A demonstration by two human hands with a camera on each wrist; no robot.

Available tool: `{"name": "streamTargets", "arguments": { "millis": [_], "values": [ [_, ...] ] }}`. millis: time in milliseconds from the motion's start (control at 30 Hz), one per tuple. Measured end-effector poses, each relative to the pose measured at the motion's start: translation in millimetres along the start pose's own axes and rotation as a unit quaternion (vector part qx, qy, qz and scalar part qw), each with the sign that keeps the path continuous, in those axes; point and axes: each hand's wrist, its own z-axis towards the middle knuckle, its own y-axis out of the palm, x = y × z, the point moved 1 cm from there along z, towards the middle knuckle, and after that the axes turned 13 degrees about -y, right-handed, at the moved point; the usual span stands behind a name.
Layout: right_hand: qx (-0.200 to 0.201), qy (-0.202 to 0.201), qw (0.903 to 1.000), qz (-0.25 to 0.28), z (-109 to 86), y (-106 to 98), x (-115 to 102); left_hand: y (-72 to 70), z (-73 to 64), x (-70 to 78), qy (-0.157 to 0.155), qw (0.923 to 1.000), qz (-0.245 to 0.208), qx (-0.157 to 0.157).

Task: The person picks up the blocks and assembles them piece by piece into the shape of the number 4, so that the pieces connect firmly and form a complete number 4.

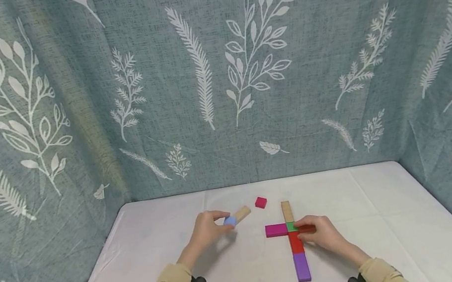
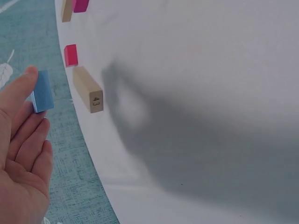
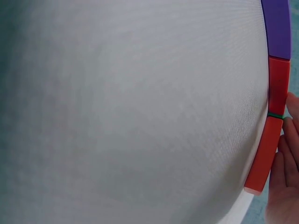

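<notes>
My left hand [image 1: 208, 231] pinches a small light-blue block [image 1: 229, 221] between thumb and fingers, raised over the white cloth. Close beside it lies a plain wooden block [image 1: 243, 213], its end marked 43 in the left wrist view. My right hand [image 1: 325, 233] holds an orange-red block [image 3: 264, 156] by its sides, thumb and fingers partly covering it in the head view. This block lies at the right of a small green block [image 1: 291, 226]. A magenta block [image 1: 276, 230] meets the green one on the left, another wooden block [image 1: 287, 211] above, a red block [image 1: 296, 242] below.
A purple block [image 1: 302, 267] extends the column toward me below the red one. A small crimson block [image 1: 261, 202] lies apart near the back. The white-covered table [image 1: 335, 192] is bounded by a leaf-patterned teal curtain [image 1: 228, 155] at the back and sides.
</notes>
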Motion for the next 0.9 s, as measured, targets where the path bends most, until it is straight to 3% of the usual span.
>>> {"name": "streamTargets", "arguments": {
  "millis": [333,900],
  "values": [
    [-0.015,0.011,0.9998,0.003,0.7,0,-1,-0.6,3.0,7.2,0.000,0.9999,-0.013,0.002],
    [-0.019,0.016,0.9997,0.006,1.5,0,-2,22.6,8.6,21.4,0.028,0.9989,-0.021,-0.032]
  ]
}}
